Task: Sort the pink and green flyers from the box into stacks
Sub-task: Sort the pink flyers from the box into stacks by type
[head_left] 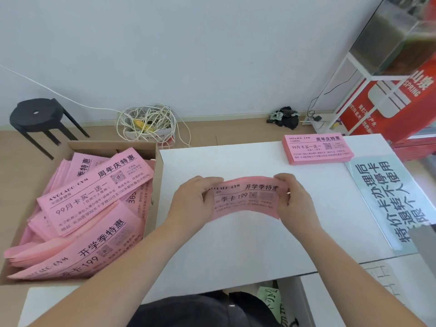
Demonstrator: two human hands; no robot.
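Left hand: my left hand point(192, 201) grips the left end of a thin bundle of pink paper flyers point(245, 197), fingers point(207, 181) curled over its top edge.
Right hand: my right hand point(296, 199) grips the right end the same way.
Bundle position: held bowed above the white counter point(236, 244).
Source: open brown cardboard box point(158, 161) at the counter's left, full of loose pink flyers point(94, 197).
Sorted stack: neat pink flyer stack point(318, 149) at the far right of the counter.

White table point(236, 244) w/ pink flyer stack point(318, 149), printed sheet point(387, 199)
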